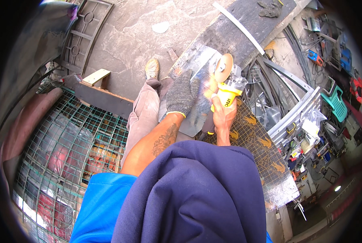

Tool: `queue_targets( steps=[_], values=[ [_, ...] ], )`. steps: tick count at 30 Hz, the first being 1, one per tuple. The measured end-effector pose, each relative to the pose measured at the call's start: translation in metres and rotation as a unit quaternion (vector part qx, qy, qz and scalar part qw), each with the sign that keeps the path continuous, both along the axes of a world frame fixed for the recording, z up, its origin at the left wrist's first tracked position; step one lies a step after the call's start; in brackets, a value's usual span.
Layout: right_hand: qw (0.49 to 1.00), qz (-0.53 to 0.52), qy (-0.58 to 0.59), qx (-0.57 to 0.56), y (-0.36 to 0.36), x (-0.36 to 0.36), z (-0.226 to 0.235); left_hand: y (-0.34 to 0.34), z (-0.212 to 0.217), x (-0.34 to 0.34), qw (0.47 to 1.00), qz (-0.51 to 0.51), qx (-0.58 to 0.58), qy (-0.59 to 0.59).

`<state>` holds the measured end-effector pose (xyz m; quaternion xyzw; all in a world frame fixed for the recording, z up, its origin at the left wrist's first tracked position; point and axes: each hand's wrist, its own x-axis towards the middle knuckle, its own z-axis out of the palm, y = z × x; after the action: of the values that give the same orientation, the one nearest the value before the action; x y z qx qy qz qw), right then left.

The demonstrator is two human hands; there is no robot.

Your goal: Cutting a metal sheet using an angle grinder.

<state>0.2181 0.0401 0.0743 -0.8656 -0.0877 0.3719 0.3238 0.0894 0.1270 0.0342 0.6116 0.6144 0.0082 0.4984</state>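
The gloved left hand (182, 94) presses flat on a shiny bent sheet-metal piece (199, 73) lying on the worktop; the bare right hand (223, 115) grips a yellow angle grinder (228, 83), disc at the sheet's edge. Kickback could drive the disc toward the nearby left-hand fingers; the right hand is unprotected against sparks.

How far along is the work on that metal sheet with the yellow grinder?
Done: no finished cut or ground edge can be made out on the metal sheet. In hand: the gloved left hand presses the sheet flat, while the bare right hand grips the yellow angle grinder, its disc at the sheet's upper right edge. Left: apparently most of the sheet.
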Motion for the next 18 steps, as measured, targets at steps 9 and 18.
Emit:
queue_targets(
  steps=[9, 18],
  values=[
    [0.999, -0.033, 0.026, 0.032, 0.006, -0.01, 0.003, -0.002, -0.003, -0.002, 1.0, 0.008, 0.016, 0.003],
    [0.999, -0.033, -0.001, 0.017, -0.003, -0.005, -0.009, -0.002, -0.003, 0.002, 1.0, -0.003, 0.017, 0.006]
  ],
)
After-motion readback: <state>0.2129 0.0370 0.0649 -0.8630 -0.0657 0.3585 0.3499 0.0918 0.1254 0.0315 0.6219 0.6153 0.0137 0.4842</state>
